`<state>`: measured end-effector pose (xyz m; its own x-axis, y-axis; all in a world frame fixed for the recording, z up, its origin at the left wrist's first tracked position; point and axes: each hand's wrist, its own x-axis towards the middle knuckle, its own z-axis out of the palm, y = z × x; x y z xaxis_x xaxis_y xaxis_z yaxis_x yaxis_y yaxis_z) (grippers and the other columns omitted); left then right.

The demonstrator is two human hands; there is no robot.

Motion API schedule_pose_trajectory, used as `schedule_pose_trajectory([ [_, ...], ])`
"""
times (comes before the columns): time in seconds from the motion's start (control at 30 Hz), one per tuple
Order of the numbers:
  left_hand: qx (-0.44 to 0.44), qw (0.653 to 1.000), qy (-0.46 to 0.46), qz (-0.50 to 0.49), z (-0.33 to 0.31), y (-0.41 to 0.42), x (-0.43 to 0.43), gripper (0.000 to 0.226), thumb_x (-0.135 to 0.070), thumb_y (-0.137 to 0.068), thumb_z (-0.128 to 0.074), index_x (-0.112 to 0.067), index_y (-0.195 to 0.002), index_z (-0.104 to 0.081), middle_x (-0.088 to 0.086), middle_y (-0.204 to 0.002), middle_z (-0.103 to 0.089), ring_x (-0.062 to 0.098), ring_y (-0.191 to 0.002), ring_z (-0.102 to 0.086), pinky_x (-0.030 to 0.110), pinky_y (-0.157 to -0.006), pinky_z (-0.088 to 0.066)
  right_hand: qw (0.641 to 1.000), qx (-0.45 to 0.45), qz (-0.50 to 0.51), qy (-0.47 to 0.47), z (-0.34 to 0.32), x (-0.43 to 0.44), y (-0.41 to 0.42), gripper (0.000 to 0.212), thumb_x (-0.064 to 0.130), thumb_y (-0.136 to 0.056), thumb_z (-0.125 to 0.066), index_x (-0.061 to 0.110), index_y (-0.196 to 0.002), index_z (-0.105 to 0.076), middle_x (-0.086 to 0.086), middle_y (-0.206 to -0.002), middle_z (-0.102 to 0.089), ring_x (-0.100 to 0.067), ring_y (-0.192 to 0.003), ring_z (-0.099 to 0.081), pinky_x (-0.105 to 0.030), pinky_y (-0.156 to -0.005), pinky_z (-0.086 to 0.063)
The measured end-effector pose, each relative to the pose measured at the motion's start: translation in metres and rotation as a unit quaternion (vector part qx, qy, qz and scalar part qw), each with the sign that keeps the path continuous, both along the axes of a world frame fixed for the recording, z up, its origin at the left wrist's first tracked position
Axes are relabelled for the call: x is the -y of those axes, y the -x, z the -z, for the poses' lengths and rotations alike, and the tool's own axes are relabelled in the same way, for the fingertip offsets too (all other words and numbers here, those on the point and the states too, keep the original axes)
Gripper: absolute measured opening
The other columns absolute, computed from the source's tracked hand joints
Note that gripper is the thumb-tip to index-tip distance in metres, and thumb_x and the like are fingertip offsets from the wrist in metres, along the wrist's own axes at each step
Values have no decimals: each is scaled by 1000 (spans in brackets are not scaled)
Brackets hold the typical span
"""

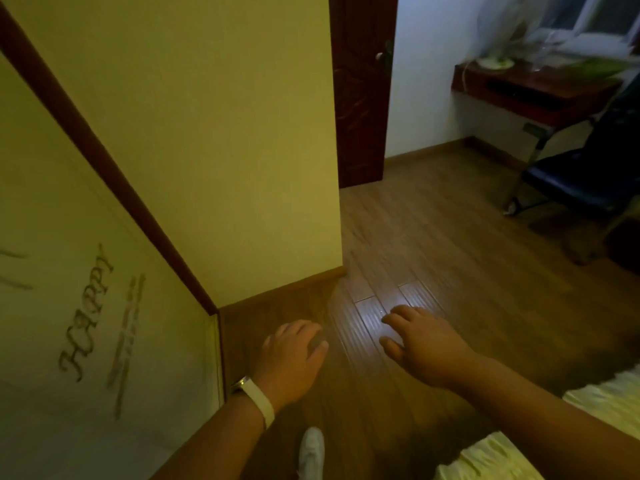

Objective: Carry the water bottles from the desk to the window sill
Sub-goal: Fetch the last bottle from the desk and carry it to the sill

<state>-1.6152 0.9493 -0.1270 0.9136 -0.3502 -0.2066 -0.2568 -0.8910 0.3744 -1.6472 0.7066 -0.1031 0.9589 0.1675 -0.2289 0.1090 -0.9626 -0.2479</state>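
Quick count, nothing fancy: two hands, a left hand (pixel 291 355) and a right hand (pixel 422 344). One white wristband (pixel 259 398) and one white shoe (pixel 311 448). One dark door (pixel 360 91), one desk (pixel 561 76), one chair (pixel 588 168), one fan (pixel 495 36), one window (pixel 602 15). Stuff on the desk is too blurry to count.

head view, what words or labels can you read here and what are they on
"HAPPY": cursive letters on the pale panel at the left.
Smaller line beside it on the same panel: too blurred to read.
Dark strokes at the panel's left edge: cut off, unreadable.
Nothing legible on the wristband or the desk.
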Motion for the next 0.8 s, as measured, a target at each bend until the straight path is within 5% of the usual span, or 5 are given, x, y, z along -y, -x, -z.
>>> schedule_pose_trajectory([
  [0.37, 38, 992, 44, 115, -11, -213, -6, 38, -41, -101, -42, -27, -135, -52, -9, -140, -51, 14, -128, -45, 31, -105, -36, 989, 5, 144, 24, -31, -27, -135, 52, 55, -99, -35, 32, -145, -37, 7, -152, -37, -14, -138, -37, -35, -113, -34],
  [0.8, 62, 972, 42, 225, -32, -331, 110, 41, -43, -101, -42, -26, -136, -51, -6, -141, -51, 15, -129, -44, 32, -104, -34, 966, 12, 257, 15, -39, 60, -214, 50, 51, -100, -38, 29, -145, -39, 5, -150, -39, -16, -137, -37, -35, -111, -33],
])
